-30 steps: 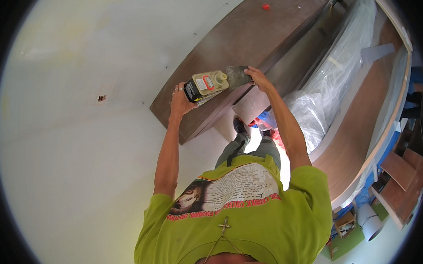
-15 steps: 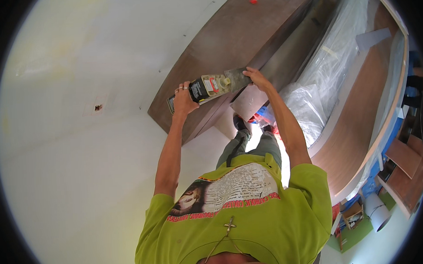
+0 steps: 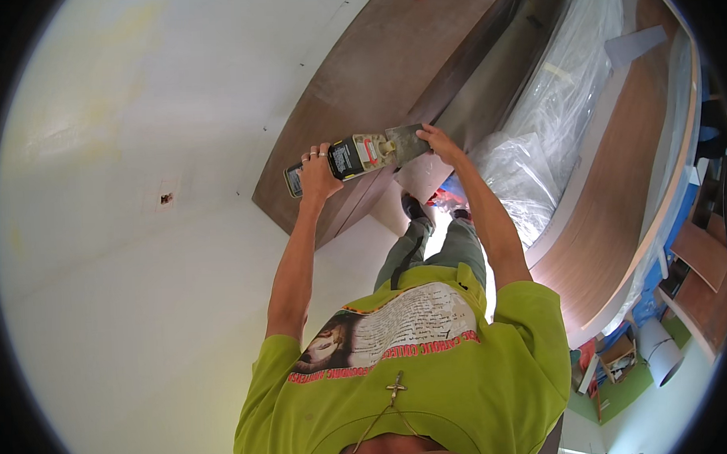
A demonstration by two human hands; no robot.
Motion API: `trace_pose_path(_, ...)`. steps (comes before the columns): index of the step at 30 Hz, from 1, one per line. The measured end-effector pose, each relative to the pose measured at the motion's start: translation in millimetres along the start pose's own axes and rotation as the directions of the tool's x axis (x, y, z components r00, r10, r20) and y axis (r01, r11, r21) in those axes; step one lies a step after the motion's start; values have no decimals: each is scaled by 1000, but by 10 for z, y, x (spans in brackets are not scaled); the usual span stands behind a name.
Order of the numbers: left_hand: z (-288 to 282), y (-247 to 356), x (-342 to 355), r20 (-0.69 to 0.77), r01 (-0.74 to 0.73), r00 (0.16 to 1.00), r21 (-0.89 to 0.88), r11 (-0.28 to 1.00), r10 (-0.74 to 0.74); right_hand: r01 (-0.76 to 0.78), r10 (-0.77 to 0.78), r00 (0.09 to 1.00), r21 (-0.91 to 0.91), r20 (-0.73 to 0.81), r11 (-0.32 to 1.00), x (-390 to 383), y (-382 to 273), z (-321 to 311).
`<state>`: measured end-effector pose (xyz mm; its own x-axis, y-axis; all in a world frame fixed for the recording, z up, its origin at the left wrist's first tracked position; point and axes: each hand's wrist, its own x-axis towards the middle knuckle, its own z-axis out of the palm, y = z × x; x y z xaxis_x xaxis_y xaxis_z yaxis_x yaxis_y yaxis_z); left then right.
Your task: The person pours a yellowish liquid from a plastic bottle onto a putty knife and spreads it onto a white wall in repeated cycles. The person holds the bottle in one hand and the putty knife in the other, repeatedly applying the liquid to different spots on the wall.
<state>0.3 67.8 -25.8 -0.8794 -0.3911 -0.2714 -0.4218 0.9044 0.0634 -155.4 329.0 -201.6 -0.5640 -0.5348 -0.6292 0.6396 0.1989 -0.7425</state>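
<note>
My left hand (image 3: 320, 177) is wrapped round the body of a rectangular metal can (image 3: 347, 157). The can is black with a pale upper part, and it lies tilted with its capped or spouted end toward the right. A thin, flat grey plate (image 3: 409, 144), like a scraper blade or a piece of sheet, is pinched at its far edge by my right hand (image 3: 439, 139). Its near edge meets or overlaps the can's spout end; I cannot tell whether they touch. Both are held out over a brown wooden panel top (image 3: 358, 75).
A white wall (image 3: 116, 260) with a small hole is close on the left. Clear plastic sheeting (image 3: 529, 165) covers something on the right, beside a curved wood-faced counter (image 3: 603, 211). Several boards and a white roll (image 3: 660, 353) stand at the far right. My feet are below the can.
The flat grey plate has dropped slightly and turned a little against the can's spout end. My left hand keeps its hold on the can, and the surroundings have shifted slightly left.
</note>
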Motion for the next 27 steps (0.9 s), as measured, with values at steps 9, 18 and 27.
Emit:
trace_pose_path(9,24,68,-20,22,7,1000,10,1000,-7,-66,63,990,20,126,998,-8,78,-100)
trace_pose_path(18,28,126,-30,36,15,999,-1,1000,-15,-81,74,992,72,101,994,44,186,-94)
trace_pose_path(27,44,116,-30,37,5,999,28,1000,-6,-71,64,995,99,81,993,152,333,-101)
